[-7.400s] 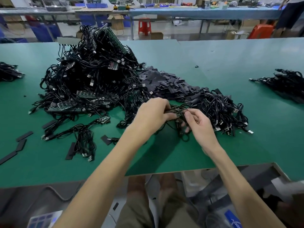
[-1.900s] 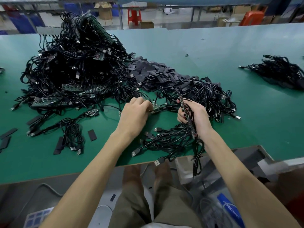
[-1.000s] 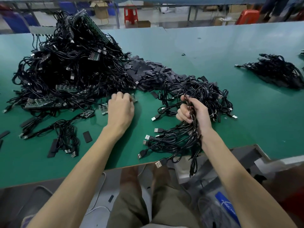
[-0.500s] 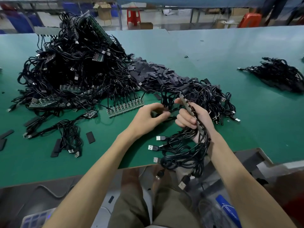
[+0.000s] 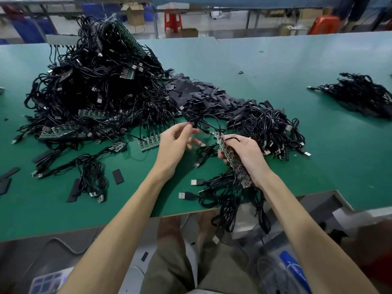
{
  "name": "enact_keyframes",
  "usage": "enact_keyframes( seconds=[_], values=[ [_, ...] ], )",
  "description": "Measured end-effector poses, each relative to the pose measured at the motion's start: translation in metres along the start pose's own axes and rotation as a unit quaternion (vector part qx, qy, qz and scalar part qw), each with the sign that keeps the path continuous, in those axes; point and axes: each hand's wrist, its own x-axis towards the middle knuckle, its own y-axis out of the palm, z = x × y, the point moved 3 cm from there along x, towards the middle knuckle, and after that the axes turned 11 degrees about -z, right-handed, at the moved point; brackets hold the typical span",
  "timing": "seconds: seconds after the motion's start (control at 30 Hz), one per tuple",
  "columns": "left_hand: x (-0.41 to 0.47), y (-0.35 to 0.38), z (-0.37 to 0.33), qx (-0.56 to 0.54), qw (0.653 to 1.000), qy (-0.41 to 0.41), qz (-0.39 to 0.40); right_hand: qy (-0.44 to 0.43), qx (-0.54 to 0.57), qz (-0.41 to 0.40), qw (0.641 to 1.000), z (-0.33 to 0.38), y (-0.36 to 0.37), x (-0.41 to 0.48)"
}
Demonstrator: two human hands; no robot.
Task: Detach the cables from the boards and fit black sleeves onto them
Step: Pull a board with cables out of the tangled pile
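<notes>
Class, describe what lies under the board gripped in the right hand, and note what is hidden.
Under the board hangs a bunch of black cables, some trailing off the table edge. The right hand covers one side of the board.

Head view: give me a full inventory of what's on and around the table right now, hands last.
table: one, green, fills the view.
cable-and-board tangle: one large heap, black cables with green boards, far left.
sleeve heap: one, black, centre, beyond the hands.
loose cable pile: one, black, just right of the hands.
far cable pile: one, black, right edge.
loose sleeves: at least four, black, near left.
short board: one, green, left of the left hand.
long board: one, dark green, in the right hand, its cables dangling over the table edge.
stool: one, red, background floor.
left hand: fingers pinch a black cable.
right hand: grips the long board.
</notes>
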Motion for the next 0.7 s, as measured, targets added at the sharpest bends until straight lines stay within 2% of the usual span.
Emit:
enact_keyframes(
  seconds=[0.1,0.17,0.33,0.57,0.7],
  values=[
    [-0.008,0.007,-0.007,-0.016,0.997,0.004,0.079,0.004,0.013,0.009,1.0,0.003,0.004,-0.004],
    [-0.011,0.01,-0.01,-0.004,0.995,0.019,0.097,0.01,0.018,0.009,1.0,0.005,0.005,-0.005],
    [-0.012,0.006,-0.012,0.035,0.995,0.045,0.086,-0.001,-0.038,0.025,0.999,0.006,0.004,-0.005],
    [-0.013,0.011,-0.012,0.042,0.987,0.08,0.134,-0.017,-0.067,0.06,0.996,0.0,0.006,-0.003],
    [-0.012,0.008,-0.01,0.025,0.991,0.087,0.101,-0.035,-0.071,0.07,0.994,-0.003,0.004,0.0]
  ],
)
